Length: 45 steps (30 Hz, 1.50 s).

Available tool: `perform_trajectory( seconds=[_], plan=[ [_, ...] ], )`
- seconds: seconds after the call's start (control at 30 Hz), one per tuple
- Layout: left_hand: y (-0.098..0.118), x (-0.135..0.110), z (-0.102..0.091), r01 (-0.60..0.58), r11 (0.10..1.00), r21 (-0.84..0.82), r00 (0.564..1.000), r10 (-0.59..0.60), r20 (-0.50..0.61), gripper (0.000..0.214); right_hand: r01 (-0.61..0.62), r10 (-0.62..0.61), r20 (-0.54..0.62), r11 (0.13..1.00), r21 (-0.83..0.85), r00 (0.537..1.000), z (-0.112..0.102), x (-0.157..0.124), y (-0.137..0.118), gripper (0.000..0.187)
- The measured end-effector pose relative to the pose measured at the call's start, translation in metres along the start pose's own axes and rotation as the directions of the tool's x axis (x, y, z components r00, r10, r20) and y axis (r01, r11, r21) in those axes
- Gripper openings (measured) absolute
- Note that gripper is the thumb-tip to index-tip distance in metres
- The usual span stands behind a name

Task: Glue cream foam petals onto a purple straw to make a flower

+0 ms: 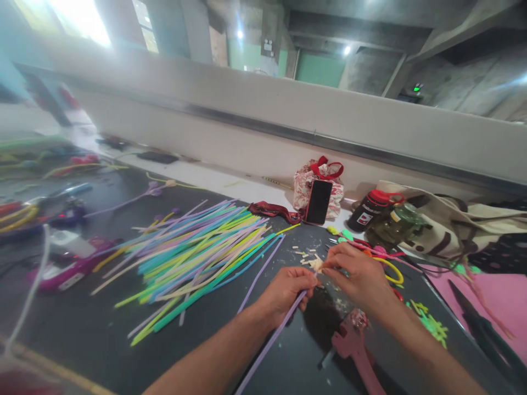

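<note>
My left hand (pixel 291 291) is closed around a lilac pipe cleaner (pixel 272 341), which slants down toward the bottom edge of the view. At its upper end sits a small cream flower-like piece (pixel 316 264). My right hand (pixel 356 273) pinches at this piece with thumb and fingertips, close to my left fingers. Short cream cut bits (pixel 305 255) lie on the dark table just beyond the hands. Below my right wrist rests a pink glue gun (pixel 354 343). A loose pile of pastel pipe cleaners (pixel 201 252) spreads to the left.
A phone (pixel 319 202) leans on a patterned bag (pixel 300 184) by the low wall. A black bottle (pixel 367 211) with a red lid and a tote bag (pixel 444 222) stand at right. Near the right edge are black scissors (pixel 480 323) and green bits (pixel 430 323). A purple device (pixel 78 266) lies left.
</note>
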<state>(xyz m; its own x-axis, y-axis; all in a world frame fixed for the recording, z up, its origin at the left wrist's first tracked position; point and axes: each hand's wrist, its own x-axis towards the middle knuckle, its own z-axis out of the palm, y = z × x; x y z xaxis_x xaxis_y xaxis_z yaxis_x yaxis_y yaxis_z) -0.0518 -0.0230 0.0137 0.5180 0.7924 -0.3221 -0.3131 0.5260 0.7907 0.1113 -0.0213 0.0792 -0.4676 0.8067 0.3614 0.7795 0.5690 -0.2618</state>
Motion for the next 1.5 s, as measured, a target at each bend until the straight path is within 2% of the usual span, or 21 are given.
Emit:
perform_trajectory(
  seconds=[0.23, 0.43, 0.53, 0.67, 0.8, 0.9, 1.17, 1.5],
  plan=[
    [0.001, 0.000, 0.001, 0.001, 1.000, -0.028, 1.000, -0.001, -0.012, 0.015, -0.028, 0.030, -0.014, 0.995, 0.092, 0.999, -0.006, -0.001, -0.006, 0.018],
    [0.005, -0.001, 0.000, -0.032, 0.998, -0.049, 0.999, 0.031, -0.014, 0.023, -0.051, 0.093, -0.223, 0.981, 0.190, 0.970, -0.012, -0.009, 0.000, 0.018],
    [0.007, -0.004, -0.001, -0.062, 0.994, -0.088, 0.998, 0.062, -0.001, 0.025, -0.064, 0.120, -0.259, 0.974, 0.216, 0.958, -0.010, -0.016, -0.001, 0.013],
    [0.006, -0.005, 0.000, -0.095, 0.991, -0.092, 0.995, 0.096, 0.015, 0.024, -0.060, 0.104, -0.214, 0.977, 0.205, 0.971, -0.002, -0.022, -0.006, 0.013],
    [0.002, -0.006, 0.003, -0.127, 0.992, -0.015, 0.992, 0.127, -0.027, 0.025, 0.062, -0.032, -0.175, 0.984, 0.169, 0.984, 0.003, -0.021, -0.010, 0.015],
    [0.002, -0.006, 0.005, -0.118, 0.993, 0.028, 0.992, 0.118, -0.033, 0.026, 0.107, -0.080, -0.163, 0.981, 0.164, 0.983, 0.004, -0.019, -0.010, 0.012],
    [0.004, -0.006, 0.004, -0.129, 0.990, 0.060, 0.991, 0.130, -0.014, 0.024, 0.062, -0.042, -0.121, 0.983, 0.172, 0.992, 0.007, -0.016, -0.004, 0.009],
    [0.007, -0.008, 0.004, -0.203, 0.949, 0.241, 0.977, 0.214, -0.021, 0.016, 0.013, -0.011, -0.015, 0.991, 0.132, 1.000, 0.004, -0.015, -0.003, 0.011]
  ],
)
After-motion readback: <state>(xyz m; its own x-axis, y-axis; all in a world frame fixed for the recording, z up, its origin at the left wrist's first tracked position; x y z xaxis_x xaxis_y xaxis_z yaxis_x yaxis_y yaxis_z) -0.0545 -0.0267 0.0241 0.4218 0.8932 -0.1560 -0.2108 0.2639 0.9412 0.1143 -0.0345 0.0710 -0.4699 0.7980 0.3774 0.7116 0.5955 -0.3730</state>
